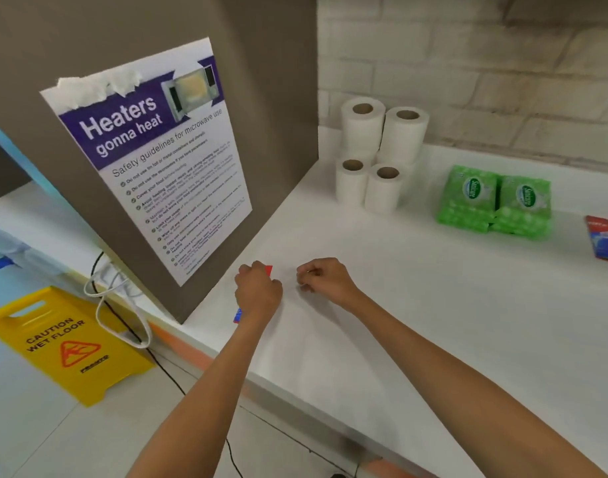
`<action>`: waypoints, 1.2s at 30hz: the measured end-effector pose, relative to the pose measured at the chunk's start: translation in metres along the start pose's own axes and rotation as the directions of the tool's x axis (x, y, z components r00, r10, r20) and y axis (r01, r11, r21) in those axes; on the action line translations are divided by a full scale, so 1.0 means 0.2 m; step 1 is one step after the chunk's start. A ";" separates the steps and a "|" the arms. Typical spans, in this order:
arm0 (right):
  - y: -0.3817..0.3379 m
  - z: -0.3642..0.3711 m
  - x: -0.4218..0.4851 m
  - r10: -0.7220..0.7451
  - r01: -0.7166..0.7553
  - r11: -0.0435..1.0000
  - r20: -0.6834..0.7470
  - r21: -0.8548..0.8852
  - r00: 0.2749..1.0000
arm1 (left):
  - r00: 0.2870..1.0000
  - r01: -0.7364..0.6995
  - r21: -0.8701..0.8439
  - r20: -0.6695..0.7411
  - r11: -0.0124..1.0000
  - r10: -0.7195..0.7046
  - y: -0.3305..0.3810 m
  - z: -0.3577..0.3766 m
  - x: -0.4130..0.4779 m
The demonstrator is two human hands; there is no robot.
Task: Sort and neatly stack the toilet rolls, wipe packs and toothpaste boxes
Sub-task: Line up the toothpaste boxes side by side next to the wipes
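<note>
left hand (259, 293) grips toothpaste box (268, 270) at centre left, near table (433, 322) edge; right hand (325, 279) curled, empty, just beside. risk: one-handed hold may drop box over that edge

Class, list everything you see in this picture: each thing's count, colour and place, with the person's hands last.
Toilet rolls: four tops seen, white, counter's back, rear pair higher.
Wipe packs: two stacks, green, right of rolls.
Toothpaste boxes: count unclear, red-blue, right edge.
Held box: one, red-blue, in left hand.
Poster: one, purple-white, on grey panel.
Floor sign: one, yellow, floor left.
Cables: white and black, below panel.
Counter: one, white.
Left hand: grips held box.
Right hand: curled, holds nothing, beside left.
</note>
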State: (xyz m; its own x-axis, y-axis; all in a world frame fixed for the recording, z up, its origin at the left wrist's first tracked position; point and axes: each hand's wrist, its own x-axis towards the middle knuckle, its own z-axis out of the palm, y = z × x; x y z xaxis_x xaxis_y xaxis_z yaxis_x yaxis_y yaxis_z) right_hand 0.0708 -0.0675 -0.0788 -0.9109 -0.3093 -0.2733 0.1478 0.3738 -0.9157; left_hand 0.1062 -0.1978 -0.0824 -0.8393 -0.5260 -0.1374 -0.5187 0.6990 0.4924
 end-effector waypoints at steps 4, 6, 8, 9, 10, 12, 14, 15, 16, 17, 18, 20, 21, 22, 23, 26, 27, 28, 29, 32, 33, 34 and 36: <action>-0.04 0.12 0.06 0.013 -0.013 1.000 0.050 -0.010 0.999 | 0.994 0.104 0.129 -0.035 0.986 -0.101 -0.10 -0.02 0.06; -0.04 0.14 0.09 0.022 -0.021 1.000 0.055 -0.014 0.998 | 0.994 0.114 0.166 -0.023 0.980 -0.111 -0.13 -0.01 0.06; -0.04 0.16 0.11 0.030 -0.029 0.999 0.060 -0.020 0.998 | 0.994 0.108 0.188 -0.023 0.976 -0.106 -0.14 0.01 0.08; -0.03 0.16 0.12 0.037 -0.036 0.999 0.059 -0.018 0.998 | 0.995 0.103 0.195 -0.021 0.975 -0.101 -0.14 0.01 0.08; -0.03 0.16 0.12 0.049 -0.048 0.999 0.055 -0.013 0.997 | 0.995 0.101 0.199 -0.017 0.975 -0.100 -0.13 0.01 0.09; -0.02 0.16 0.13 0.064 -0.064 0.998 0.042 -0.007 0.997 | 0.994 0.107 0.193 -0.001 0.975 -0.109 -0.11 0.01 0.11; 0.00 0.15 0.14 0.076 -0.076 0.997 0.029 0.001 0.997 | 0.991 0.124 0.180 0.023 0.976 -0.130 -0.10 0.00 0.13; 0.00 0.14 0.14 0.084 -0.085 0.996 0.024 0.012 0.996 | 0.989 0.134 0.167 0.036 0.977 -0.142 -0.10 0.00 0.15; 0.00 0.14 0.14 0.092 -0.092 0.996 0.021 0.020 0.996 | 0.987 0.144 0.154 0.050 0.978 -0.153 -0.10 -0.01 0.16; 0.00 0.13 0.15 0.096 -0.096 0.995 0.017 0.023 0.995 | 0.985 0.152 0.145 0.063 0.978 -0.162 -0.09 -0.01 0.17; 0.00 0.12 0.15 0.098 -0.098 0.995 0.014 0.026 0.995 | 0.983 0.157 0.144 0.076 0.977 -0.170 -0.09 -0.01 0.18; 0.00 0.12 0.15 0.098 -0.098 0.994 0.013 0.039 0.995 | 0.977 0.167 0.146 0.105 0.975 -0.183 -0.08 0.00 0.18; 0.00 0.11 0.15 0.097 -0.097 0.994 0.010 0.045 0.995 | 0.975 0.169 0.141 0.123 0.975 -0.187 -0.07 0.00 0.19; 0.00 0.11 0.15 0.097 -0.097 0.994 0.007 0.045 0.995 | 0.972 0.172 0.135 0.139 0.976 -0.190 -0.06 0.00 0.19; 0.00 0.10 0.15 0.095 -0.095 0.994 0.002 0.045 0.995 | 0.970 0.170 0.130 0.151 0.977 -0.189 -0.05 0.01 0.19; 0.01 0.08 0.15 0.099 -0.099 0.994 -0.012 0.056 0.995 | 0.969 0.130 0.118 0.197 0.984 -0.151 -0.03 0.01 0.19; 0.02 0.06 0.15 0.104 -0.103 0.993 -0.020 0.064 0.994 | 0.968 0.115 0.113 0.210 0.987 -0.137 -0.02 0.02 0.18; 0.02 0.05 0.14 0.111 -0.109 0.991 -0.027 0.075 0.993 | 0.969 0.098 0.114 0.214 0.989 -0.121 -0.01 0.03 0.18; 0.03 0.03 0.13 0.120 -0.117 0.989 -0.033 0.088 0.992 | 0.972 0.074 0.115 0.213 0.991 -0.097 0.01 0.04 0.17; 0.05 -0.06 0.10 0.138 -0.128 0.985 -0.079 0.119 0.987 | 0.978 0.007 0.037 0.206 0.999 -0.015 0.09 0.09 0.13; 0.06 -0.11 0.09 0.144 -0.130 0.983 -0.105 0.127 0.984 | 0.977 -0.020 -0.003 0.213 1.000 0.020 0.14 0.11 0.11; 0.07 -0.15 0.08 0.146 -0.129 0.983 -0.132 0.133 0.980 | 0.972 -0.039 -0.055 0.231 0.998 0.051 0.19 0.13 0.09; 0.10 -0.26 0.05 0.147 -0.121 0.983 -0.201 0.140 0.968 | 0.955 -0.067 -0.198 0.272 0.978 0.121 0.32 0.17 0.04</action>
State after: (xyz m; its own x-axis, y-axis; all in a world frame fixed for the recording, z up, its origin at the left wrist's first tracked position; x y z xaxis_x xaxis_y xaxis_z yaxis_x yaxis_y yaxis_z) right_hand 0.0446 -0.0170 -0.0852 -0.9378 -0.0686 -0.3404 0.3091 0.2820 -0.9083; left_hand 0.0607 -0.1397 -0.0813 -0.9083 -0.2859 -0.3053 -0.4183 0.6229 0.6611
